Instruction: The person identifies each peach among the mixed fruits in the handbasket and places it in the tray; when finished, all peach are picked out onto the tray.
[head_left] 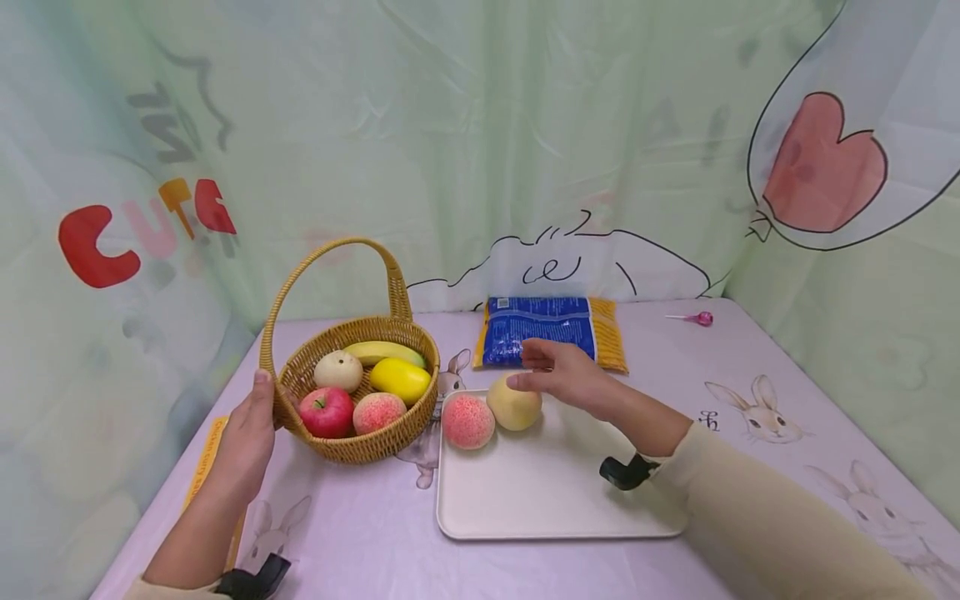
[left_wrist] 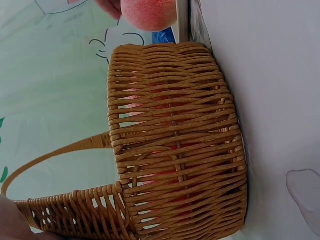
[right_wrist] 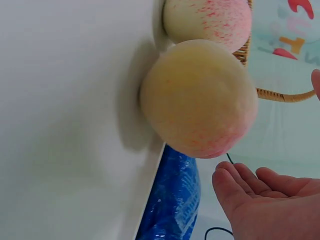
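Note:
At the left, my left hand (head_left: 251,429) holds the side of a wicker basket (head_left: 375,442) near the foot of its handle; most of its fingers are hidden. Inside the basket lie a red apple (head_left: 327,412), a pinkish peach (head_left: 378,412), a round pale fruit (head_left: 338,371), a banana (head_left: 385,352) and a yellow oval fruit (head_left: 401,381). A pale yellow peach (right_wrist: 200,97) and a pink peach (head_left: 468,422) rest side by side in a tray's far left corner. My right hand (head_left: 566,377) hovers beside the pale peach, fingers extended and holding nothing.
The white tray (head_left: 555,500) lies right of the basket. Behind it is a blue and yellow packet (head_left: 540,329). A pink lollipop (head_left: 701,318) lies at the back right. Beneath my left forearm is a yellow lettered strip (head_left: 206,458). Curtains enclose the table.

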